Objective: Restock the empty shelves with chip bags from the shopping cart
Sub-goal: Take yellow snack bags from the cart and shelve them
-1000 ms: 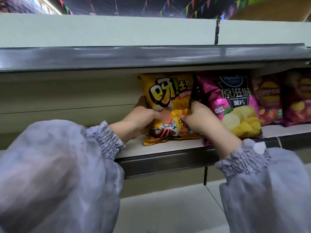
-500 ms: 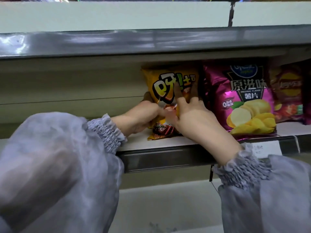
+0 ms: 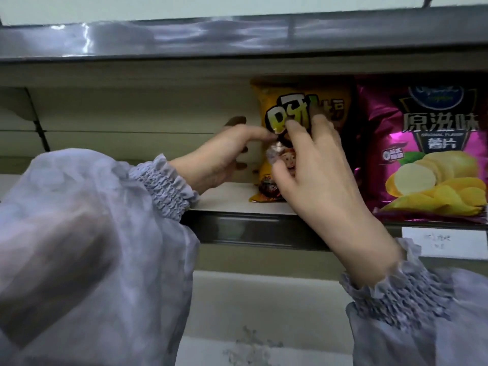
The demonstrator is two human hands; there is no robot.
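A yellow chip bag [image 3: 280, 99] stands upright on the shelf board [image 3: 224, 199], tight against a pink chip bag [image 3: 422, 143] on its right. My right hand [image 3: 317, 167] lies on the yellow bag's front, fingers spread over the logo and thumb low on the bag. My left hand [image 3: 216, 157] is at the bag's left edge. Its thumb tip touches the bag's front, and its other fingers curl loosely beside the bag with a sliver of back wall showing between. The hands hide the bag's lower middle. No shopping cart is in view.
The shelf left of the yellow bag is bare board up to a bracket at the far left. The upper shelf's metal lip [image 3: 237, 38] hangs low over the bags. A white price label [image 3: 443, 243] sits on the front rail. A lower shelf [image 3: 264, 299] lies below.
My right hand moved from the bag's right edge onto its front with fingers spread. My left hand's fingers came off the bag's left side. The view has moved closer.
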